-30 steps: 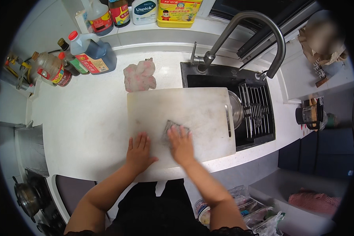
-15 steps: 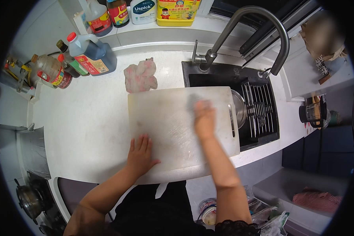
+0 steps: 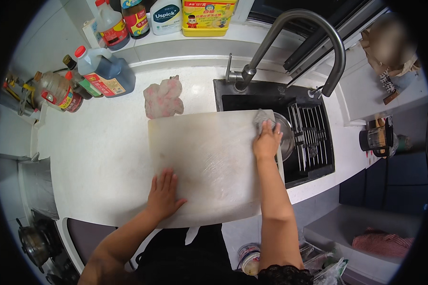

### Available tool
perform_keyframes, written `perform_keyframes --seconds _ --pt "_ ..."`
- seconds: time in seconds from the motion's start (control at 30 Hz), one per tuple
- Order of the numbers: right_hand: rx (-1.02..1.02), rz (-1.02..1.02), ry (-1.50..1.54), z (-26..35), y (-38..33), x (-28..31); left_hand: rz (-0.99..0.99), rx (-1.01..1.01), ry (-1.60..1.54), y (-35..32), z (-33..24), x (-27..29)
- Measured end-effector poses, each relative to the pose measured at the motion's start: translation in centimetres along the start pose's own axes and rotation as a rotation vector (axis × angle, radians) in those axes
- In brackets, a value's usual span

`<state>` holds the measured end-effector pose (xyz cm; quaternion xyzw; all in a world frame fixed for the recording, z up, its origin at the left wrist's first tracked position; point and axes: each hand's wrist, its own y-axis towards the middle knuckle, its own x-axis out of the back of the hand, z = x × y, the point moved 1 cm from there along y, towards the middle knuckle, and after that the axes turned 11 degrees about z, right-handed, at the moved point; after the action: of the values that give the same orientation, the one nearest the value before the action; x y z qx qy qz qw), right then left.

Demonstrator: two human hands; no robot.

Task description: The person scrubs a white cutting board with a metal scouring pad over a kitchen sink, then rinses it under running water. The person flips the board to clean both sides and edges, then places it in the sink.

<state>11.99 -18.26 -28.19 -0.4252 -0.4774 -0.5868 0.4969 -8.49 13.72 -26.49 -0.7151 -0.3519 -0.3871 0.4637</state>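
A large white cutting board (image 3: pixel 207 164) lies on the white counter, its right end reaching over the sink edge. My left hand (image 3: pixel 164 194) presses flat on the board's near left corner, fingers spread. My right hand (image 3: pixel 267 140) is at the board's far right corner, pressing a grey scrubbing cloth (image 3: pixel 261 117) against it. The board's surface looks wet and streaked.
A black sink (image 3: pixel 276 102) with a tall curved tap (image 3: pixel 314 33), a metal bowl (image 3: pixel 285 137) and a wire rack (image 3: pixel 311 137) is on the right. A pink rag (image 3: pixel 162 97) lies behind the board. Several bottles (image 3: pixel 102 71) stand at the back left.
My right hand has swept the cloth from the board's near middle up to its far right corner. My left hand stays pressed on the near left corner.
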Motion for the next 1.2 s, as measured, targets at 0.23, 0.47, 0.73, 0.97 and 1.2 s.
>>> perform_keyframes --seconds 0.23,0.47,0.73,0.97,1.2 --pt "0.596 0.480 0.064 11.5 -14.2 -1.2 -0.077 0.072 0.046 0.5 -1.3 0.8" --pt "0.137 0.026 0.032 -3.9 -0.2 0.0 -0.274 0.127 -0.068 3.6 -2.6 0.4" --pt "0.514 0.328 0.151 3.1 -12.8 1.0 -0.215 0.264 -0.122 7.3 -4.8 2.4" --pt "0.517 0.369 0.304 3.3 -8.9 3.1 -0.163 0.279 -0.094 8.7 -5.1 1.6" --pt "0.006 0.264 0.489 -2.4 2.5 -3.3 -0.221 0.251 -0.066 8.6 -4.8 1.1"
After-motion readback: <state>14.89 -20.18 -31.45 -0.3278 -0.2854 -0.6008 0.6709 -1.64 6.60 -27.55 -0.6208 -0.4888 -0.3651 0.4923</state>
